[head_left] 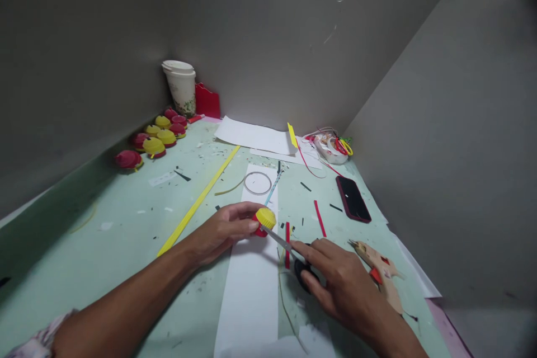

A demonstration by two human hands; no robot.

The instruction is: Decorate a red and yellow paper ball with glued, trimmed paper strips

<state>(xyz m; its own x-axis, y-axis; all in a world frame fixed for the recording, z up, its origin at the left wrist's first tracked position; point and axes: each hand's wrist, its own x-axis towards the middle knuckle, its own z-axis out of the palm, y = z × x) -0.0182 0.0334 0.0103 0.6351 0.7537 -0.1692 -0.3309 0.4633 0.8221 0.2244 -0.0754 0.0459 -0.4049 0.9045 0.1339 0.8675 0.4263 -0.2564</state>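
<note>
My left hand (229, 229) pinches a small yellow and red ribbed piece (266, 217) between thumb and fingers, above a long white paper strip (251, 291). In my right hand (335, 271) is a pair of scissors (280, 241) with black handles. The blade tips touch the lower side of the piece, near where its yellow and red parts meet. My fingers partly cover the scissor handles. Just left of those handles lies a narrow red strip (287, 257).
Several red and yellow pieces (154, 146) and a paper cup (182, 89) stand at the back left. A yellow strip (201, 199) lies left of centre. On the right are a phone (353, 199), a glue gun (380, 268) and a tape roll (331, 148).
</note>
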